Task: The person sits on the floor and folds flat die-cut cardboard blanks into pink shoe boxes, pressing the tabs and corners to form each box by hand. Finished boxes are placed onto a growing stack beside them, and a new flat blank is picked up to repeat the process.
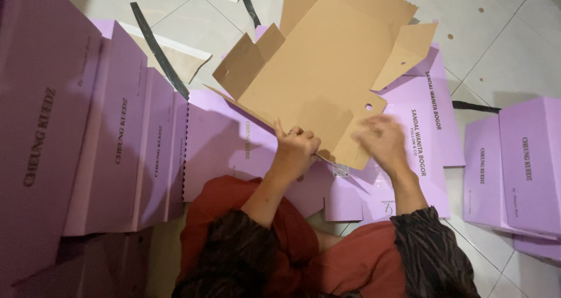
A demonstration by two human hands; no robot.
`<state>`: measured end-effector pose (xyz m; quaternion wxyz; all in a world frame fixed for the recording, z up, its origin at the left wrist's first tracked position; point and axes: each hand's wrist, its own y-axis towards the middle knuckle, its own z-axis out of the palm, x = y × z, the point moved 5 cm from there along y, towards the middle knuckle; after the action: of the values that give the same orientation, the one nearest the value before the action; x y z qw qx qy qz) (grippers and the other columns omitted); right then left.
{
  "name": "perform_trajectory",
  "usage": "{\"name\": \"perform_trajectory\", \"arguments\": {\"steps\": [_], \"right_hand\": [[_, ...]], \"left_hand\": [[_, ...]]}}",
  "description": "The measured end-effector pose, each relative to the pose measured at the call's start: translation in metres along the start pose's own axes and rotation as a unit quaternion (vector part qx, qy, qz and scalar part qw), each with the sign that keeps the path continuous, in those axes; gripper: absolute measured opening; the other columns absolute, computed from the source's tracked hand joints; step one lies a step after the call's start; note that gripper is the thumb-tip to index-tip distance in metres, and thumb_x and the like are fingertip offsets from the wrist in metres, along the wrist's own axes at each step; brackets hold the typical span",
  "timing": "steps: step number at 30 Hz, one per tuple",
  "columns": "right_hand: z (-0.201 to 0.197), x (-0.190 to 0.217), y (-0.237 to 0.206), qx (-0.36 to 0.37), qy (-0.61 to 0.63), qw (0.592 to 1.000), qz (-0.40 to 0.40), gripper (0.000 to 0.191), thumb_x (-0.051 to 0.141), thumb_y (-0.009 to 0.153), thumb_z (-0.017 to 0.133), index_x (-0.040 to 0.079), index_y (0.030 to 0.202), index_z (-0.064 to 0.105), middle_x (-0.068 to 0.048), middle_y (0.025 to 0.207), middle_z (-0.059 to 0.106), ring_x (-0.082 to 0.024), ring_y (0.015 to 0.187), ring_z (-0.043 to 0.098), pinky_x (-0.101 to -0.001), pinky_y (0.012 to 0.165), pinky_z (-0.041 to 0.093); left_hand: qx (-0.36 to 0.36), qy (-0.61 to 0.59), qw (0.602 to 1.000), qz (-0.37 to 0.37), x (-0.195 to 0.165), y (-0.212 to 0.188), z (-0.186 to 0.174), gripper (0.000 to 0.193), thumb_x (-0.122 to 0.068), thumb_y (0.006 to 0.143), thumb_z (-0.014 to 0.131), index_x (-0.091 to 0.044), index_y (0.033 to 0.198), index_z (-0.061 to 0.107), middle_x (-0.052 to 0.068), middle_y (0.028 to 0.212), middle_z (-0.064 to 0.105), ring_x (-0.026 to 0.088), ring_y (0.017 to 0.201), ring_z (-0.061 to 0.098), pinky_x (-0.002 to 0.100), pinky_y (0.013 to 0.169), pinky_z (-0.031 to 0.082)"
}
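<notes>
A flat die-cut cardboard box blank (318,70), brown side up with flaps at its corners, is tilted up in front of me. My left hand (295,149) grips its near edge with the fingers curled around it. My right hand (383,140) is blurred, fingers spread, at the blank's near right flap, touching or just over it. Under the blank lies a stack of flat purple box blanks (421,134) with dark print, spread on the floor.
Assembled purple boxes (87,134) are stacked in a row on my left, and more purple boxes (526,163) stand at the right. White floor tiles (502,46) hold dark strips (155,43) and paper scraps. My red-clothed lap (292,251) is below.
</notes>
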<state>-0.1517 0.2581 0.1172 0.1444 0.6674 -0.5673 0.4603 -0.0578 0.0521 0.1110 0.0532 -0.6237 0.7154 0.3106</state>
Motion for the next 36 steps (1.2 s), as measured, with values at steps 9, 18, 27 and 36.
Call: {"name": "perform_trajectory", "arguments": {"steps": [9,18,27,36], "right_hand": [[0.004,-0.048,0.028,-0.062,0.18,0.98,0.066,0.072,-0.005,0.087,0.059,0.006,0.153,0.032,-0.02,0.107,0.07,-0.024,0.084,0.073,-0.0356,0.066,0.063],[-0.019,-0.089,0.041,-0.07,0.241,0.957,0.145,0.063,-0.003,0.09,0.061,0.01,0.149,0.042,-0.015,0.116,0.069,-0.024,0.095,0.072,-0.0406,0.082,0.061],[-0.022,-0.065,0.028,-0.017,0.324,0.941,0.101,0.065,0.0,0.091,0.059,0.008,0.152,0.036,-0.019,0.125,0.065,-0.027,0.106,0.07,-0.0428,0.091,0.059],[-0.024,-0.062,0.025,-0.003,0.396,0.914,0.088,0.054,-0.002,0.095,0.055,0.002,0.148,0.043,-0.019,0.131,0.063,-0.024,0.109,0.069,-0.0364,0.091,0.06]], "left_hand": [[-0.083,0.008,0.992,0.096,-0.023,-0.015,-0.007,0.014,-0.017,0.071,0.081,-0.019,0.082,0.072,0.001,0.091,0.069,0.026,0.101,0.067,0.08,0.112,0.017],[-0.108,-0.004,0.982,0.155,-0.042,-0.02,0.01,0.01,-0.018,0.077,0.078,-0.015,0.075,0.068,0.002,0.076,0.064,0.022,0.077,0.066,0.062,0.118,0.031],[-0.2,-0.051,0.969,0.135,-0.035,-0.018,-0.026,0.009,-0.007,0.079,0.074,-0.012,0.078,0.066,0.005,0.076,0.063,0.018,0.069,0.062,0.032,0.062,0.051],[-0.218,-0.138,0.964,0.059,-0.02,-0.027,-0.01,0.003,-0.006,0.092,0.067,-0.005,0.09,0.067,0.01,0.079,0.064,0.019,0.068,0.061,0.033,0.06,0.053]]}}
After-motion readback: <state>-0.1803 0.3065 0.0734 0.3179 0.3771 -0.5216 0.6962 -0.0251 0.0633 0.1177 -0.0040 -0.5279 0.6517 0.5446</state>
